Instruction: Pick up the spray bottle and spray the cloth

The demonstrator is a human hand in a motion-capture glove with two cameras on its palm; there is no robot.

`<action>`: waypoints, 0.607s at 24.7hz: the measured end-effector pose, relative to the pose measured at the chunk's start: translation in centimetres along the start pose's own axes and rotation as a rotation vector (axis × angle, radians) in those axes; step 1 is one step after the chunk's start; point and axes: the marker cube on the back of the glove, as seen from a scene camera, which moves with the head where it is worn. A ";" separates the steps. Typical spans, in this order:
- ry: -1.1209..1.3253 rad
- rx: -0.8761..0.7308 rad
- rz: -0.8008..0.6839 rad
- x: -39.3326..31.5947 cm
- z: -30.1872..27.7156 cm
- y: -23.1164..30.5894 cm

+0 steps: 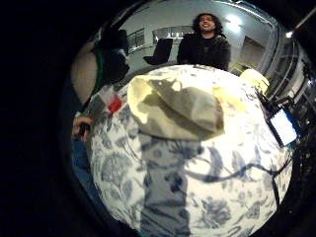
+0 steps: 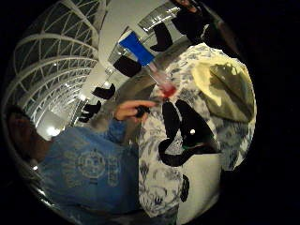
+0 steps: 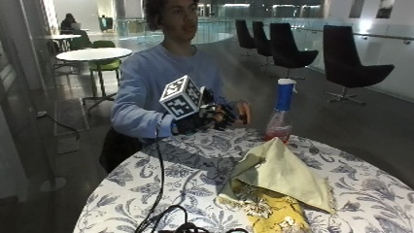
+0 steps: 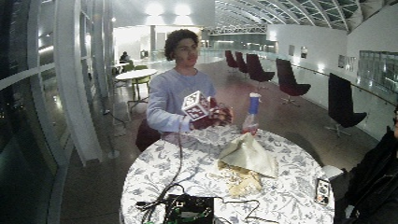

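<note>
Centre of the outside view, my gloved right hand (image 3: 216,116) hovers, fingers loosely curled and holding nothing, just left of the upright spray bottle (image 3: 281,112); the cloth (image 3: 279,174) waits lower right, ready for spraying.

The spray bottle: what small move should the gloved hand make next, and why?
Probably reach sideways to the bottle and close around its neck. The gloved hand is raised above the table edge, beside the bottle but apart from it, holding nothing. The bottle stands upright behind the cloth.
</note>
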 end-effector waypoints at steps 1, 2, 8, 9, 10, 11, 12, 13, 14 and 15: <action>0.026 -0.009 0.010 0.7 -0.9 1.3; 0.051 -0.018 0.018 1.3 -1.7 2.5; 0.141 -0.076 0.068 4.5 -5.2 9.3; 0.146 -0.078 0.077 5.1 -5.6 10.2; 0.149 -0.076 0.086 5.5 -6.0 11.0; 0.150 -0.072 0.095 5.8 -6.2 11.8; 0.149 -0.067 0.103 6.0 -6.4 12.4; 0.147 -0.061 0.111 6.1 -6.5 13.0; 0.144 -0.057 0.118 6.2 -6.5 13.5; 0.142 -0.053 0.124 6.2 -6.6 14.0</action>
